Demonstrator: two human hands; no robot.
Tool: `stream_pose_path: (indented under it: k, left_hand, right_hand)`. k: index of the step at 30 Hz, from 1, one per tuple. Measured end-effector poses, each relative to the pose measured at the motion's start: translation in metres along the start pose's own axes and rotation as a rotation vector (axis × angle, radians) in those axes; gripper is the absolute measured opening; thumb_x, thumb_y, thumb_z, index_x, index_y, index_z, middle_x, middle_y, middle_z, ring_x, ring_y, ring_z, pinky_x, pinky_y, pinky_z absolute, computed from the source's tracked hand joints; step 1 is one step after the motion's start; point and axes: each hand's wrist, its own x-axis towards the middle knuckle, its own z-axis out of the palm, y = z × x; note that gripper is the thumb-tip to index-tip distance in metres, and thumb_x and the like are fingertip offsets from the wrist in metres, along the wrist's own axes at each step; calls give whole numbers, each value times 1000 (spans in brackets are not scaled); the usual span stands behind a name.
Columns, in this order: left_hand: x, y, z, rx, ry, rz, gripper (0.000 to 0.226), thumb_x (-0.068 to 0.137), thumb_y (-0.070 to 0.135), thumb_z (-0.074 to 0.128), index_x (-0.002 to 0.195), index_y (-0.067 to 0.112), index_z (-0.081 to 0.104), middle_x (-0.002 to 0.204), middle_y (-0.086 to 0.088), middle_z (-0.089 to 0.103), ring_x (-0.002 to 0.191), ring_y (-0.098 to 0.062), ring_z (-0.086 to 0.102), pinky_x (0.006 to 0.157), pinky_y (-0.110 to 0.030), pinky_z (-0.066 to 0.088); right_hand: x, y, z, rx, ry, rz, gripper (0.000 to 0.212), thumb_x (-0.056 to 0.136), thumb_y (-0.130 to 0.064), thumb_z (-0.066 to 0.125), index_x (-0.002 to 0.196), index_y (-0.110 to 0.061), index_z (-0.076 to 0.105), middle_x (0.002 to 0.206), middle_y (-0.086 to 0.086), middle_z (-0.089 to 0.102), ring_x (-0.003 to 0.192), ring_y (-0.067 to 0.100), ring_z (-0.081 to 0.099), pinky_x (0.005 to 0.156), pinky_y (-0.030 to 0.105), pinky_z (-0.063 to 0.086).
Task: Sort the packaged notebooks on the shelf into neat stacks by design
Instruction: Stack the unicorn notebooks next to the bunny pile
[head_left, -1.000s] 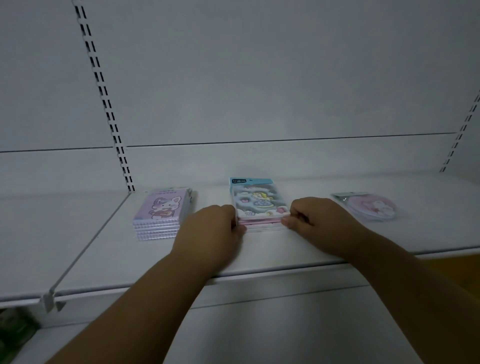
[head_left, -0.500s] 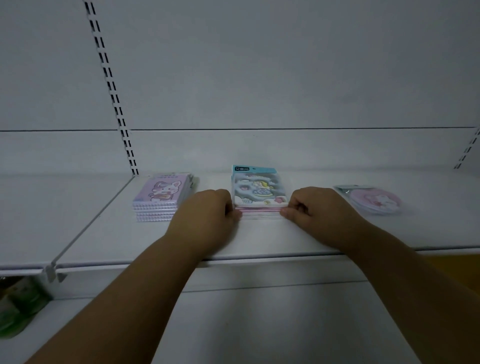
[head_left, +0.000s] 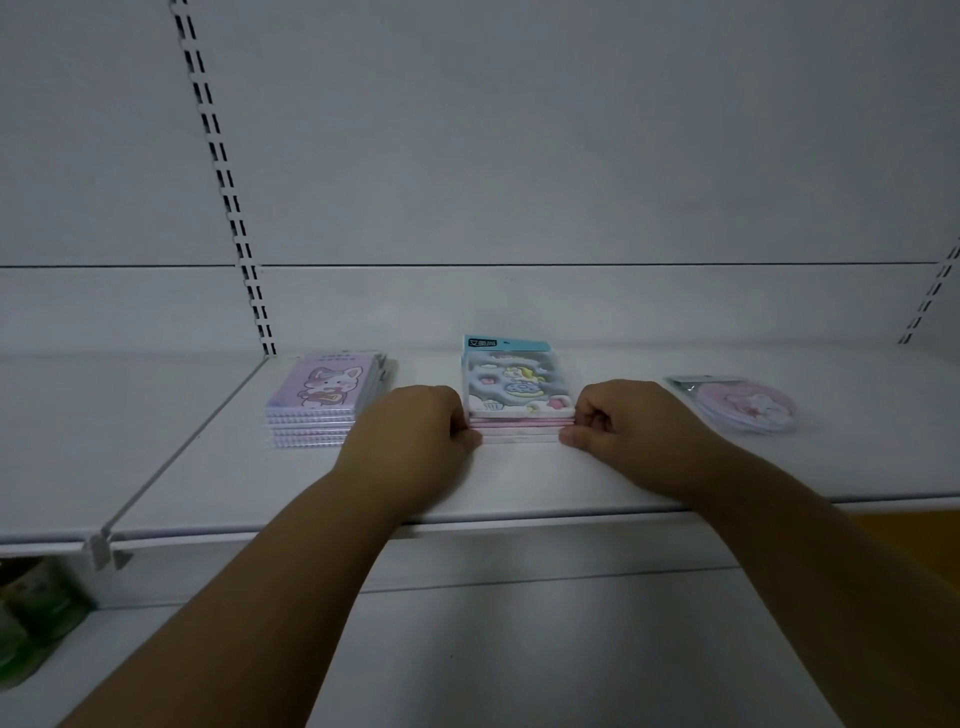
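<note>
Both hands, left hand and right hand, still clenched the pastel unicorn-cover notebook stack, unmoved; bare white metal shelf lay in front.

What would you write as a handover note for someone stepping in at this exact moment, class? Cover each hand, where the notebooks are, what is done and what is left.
Left hand: fingers curled against the left edge of the unicorn stack.
Right hand: fingers curled, pinching the stack's right edge.
The unicorn stack sits mid-shelf, squared between both hands.
The purple bunny stack lies to its left, already neat and apart from the hands.
The round pink packet lies alone to the right, untouched.
Done: two stacks by design.
Left: release the unicorn stack; probably tidy the round packet.
</note>
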Motion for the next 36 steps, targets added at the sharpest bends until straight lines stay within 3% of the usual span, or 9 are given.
stream_pose_path:
  k: [10, 14, 18, 21, 26, 30, 36]
  left_hand:
    - [2, 1, -1, 44, -19, 41, 26, 94, 40, 55, 97, 19, 68, 90, -1, 68, 83, -17, 60, 70, -27, 44]
    - [1, 1, -2, 92, -40, 62, 28, 96, 39, 51, 96, 16, 66, 88, -1, 66, 79, -17, 57, 68, -28, 43]
    - [0, 5, -6, 126, -73, 75, 24, 99, 36, 45, 87, 19, 56, 76, 4, 52, 70, -13, 49, 62, -26, 36]
    - [2, 4, -9, 57, -46, 19, 28, 96, 42, 49, 86, 17, 57, 71, 4, 54, 63, -10, 48, 51, -25, 32]
    - [-1, 4, -6, 41, 13, 12, 25, 98, 38, 48, 84, 19, 54, 78, 2, 58, 72, -15, 53, 57, -28, 35]
    - [-3, 4, -3, 37, 49, 32, 23, 99, 35, 45, 84, 19, 51, 70, 8, 50, 67, -11, 48, 53, -25, 32]
    - [-3, 2, 0, 42, 77, 56, 22, 100, 33, 45, 87, 17, 55, 65, 12, 46, 62, -7, 46, 51, -22, 32]
  right_hand:
    - [0, -3, -5, -55, -58, -8, 33, 89, -35, 64, 63, -30, 44, 64, -11, 47, 64, 4, 44, 57, 16, 29]
    - [-1, -8, -5, -75, -75, 12, 27, 92, -34, 60, 70, -24, 47, 69, -11, 47, 73, 14, 46, 63, 29, 31]
    - [-3, -6, -8, -66, -87, 11, 23, 94, -35, 56, 83, -16, 60, 78, -5, 55, 77, 15, 51, 66, 28, 34]
    - [-5, -3, -12, -18, -21, 1, 25, 94, -37, 55, 85, -15, 63, 74, -8, 56, 68, 7, 47, 59, 18, 33]
    - [-6, -3, -10, 16, -8, -31, 19, 96, -29, 53, 78, -24, 54, 67, -10, 50, 65, 4, 45, 58, 17, 32]
    - [-4, -3, -12, 42, -38, -50, 31, 98, -27, 51, 68, -29, 43, 66, -9, 48, 65, 7, 45, 60, 20, 35]
    - [-2, -1, -8, 72, -19, -42, 35, 97, -25, 52, 64, -28, 41, 64, -7, 47, 63, 9, 43, 59, 21, 34]
